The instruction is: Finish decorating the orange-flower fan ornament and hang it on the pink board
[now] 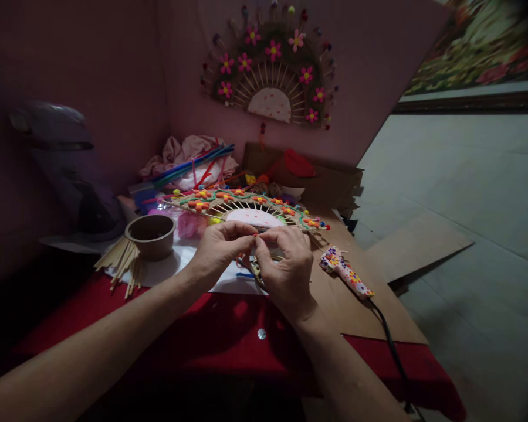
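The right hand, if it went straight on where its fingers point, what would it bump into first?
Probably the left hand: the fingers of the right hand point at its fingertips, where a small red bit shows. Whether they already touch is hard to tell.

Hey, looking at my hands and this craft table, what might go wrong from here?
The tiny red piece between the fingertips of your left hand and right hand might slip and be hard to spot on the red cloth.

The black cord runs toward the table's front edge; a snag could drag the flower-patterned tool off the cardboard.
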A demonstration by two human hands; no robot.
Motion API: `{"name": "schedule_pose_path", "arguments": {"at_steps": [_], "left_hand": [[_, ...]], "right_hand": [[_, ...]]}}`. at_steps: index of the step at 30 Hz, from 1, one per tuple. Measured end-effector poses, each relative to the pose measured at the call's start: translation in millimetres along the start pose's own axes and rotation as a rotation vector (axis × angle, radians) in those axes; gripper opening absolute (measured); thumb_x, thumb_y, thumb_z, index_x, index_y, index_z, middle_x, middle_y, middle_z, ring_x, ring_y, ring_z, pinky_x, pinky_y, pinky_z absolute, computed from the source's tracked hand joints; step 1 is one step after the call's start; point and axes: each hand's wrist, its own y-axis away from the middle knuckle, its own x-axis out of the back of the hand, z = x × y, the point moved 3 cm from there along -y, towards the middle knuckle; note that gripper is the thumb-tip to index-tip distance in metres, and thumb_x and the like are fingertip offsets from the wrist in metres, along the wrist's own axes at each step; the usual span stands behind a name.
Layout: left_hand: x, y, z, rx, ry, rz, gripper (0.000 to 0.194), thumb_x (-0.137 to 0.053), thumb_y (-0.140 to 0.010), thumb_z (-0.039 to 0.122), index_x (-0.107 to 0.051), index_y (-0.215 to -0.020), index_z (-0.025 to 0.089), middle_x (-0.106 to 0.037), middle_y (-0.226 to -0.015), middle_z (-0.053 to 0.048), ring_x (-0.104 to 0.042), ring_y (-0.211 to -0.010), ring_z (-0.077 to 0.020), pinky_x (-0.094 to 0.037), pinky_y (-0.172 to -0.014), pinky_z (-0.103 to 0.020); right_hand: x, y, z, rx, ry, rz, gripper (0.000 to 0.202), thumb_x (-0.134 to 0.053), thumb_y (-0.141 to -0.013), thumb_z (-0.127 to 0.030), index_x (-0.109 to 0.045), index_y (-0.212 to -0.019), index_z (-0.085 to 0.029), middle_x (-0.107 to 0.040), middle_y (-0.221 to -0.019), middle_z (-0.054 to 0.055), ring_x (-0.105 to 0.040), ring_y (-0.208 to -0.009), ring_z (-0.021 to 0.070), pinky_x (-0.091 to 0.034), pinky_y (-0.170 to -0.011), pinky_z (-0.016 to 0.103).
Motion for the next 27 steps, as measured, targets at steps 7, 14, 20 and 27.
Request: {"name": "schedule_pose_path", "arguments": {"at_steps": [7, 14, 20, 27], "left_hand": [[3.3, -1.5, -3.4, -0.005, 0.06, -0.058, 0.019, -0.077, -0.063, 0.021, -0.069, -0.078, 0.012, -0.063, -0.058, 0.001, -0.054, -0.045, -0.0091, -0.043, -0.046, -0.022], [3.0, -0.9, -2.4, -0.025, 0.061, -0.052, 0.018, -0.077, -0.062, 0.021, -0.071, -0.077, 0.012, -0.064, -0.058, 0.0, -0.054, -0.045, -0.0091, -0.043, -0.047, -0.023], [0.8, 2.4, 2.2, -0.03, 0.02, -0.016, 0.02, -0.078, -0.06, 0.02, -0.069, -0.076, 0.011, -0.065, -0.061, -0.001, -0.054, -0.046, -0.0092, -0.045, -0.046, -0.023], [0.0, 2.5, 4.6, -0.086, 0.05, 0.01, 0.031, -0.08, -0.057, 0.018, -0.062, -0.082, 0.013, -0.064, -0.065, 0.002, -0.056, -0.049, -0.0099, -0.047, -0.043, -0.022]], "right_hand": [[-1.2, 0.0, 0.4, -0.008, 0.031, -0.007, 0.006, -0.059, -0.082, -0.019, -0.061, -0.076, -0.021, -0.067, -0.081, 0.002, -0.056, -0.086, 0.0206, -0.037, -0.078, 0.036], [0.3, 0.5, -0.9, -0.009, 0.018, 0.003, 0.005, -0.058, -0.082, -0.017, -0.06, -0.079, -0.021, -0.066, -0.082, 0.003, -0.057, -0.086, 0.0212, -0.038, -0.078, 0.037], [-0.5, 1.5, -0.9, 0.0, 0.017, -0.024, 0.006, -0.058, -0.082, -0.017, -0.061, -0.083, -0.022, -0.067, -0.084, 0.002, -0.057, -0.087, 0.0213, -0.038, -0.079, 0.036], [-2.3, 1.5, -0.7, 0.008, 0.043, -0.052, 0.004, -0.059, -0.082, -0.018, -0.062, -0.082, -0.021, -0.066, -0.082, 0.002, -0.056, -0.086, 0.0211, -0.037, -0.078, 0.036]]}}
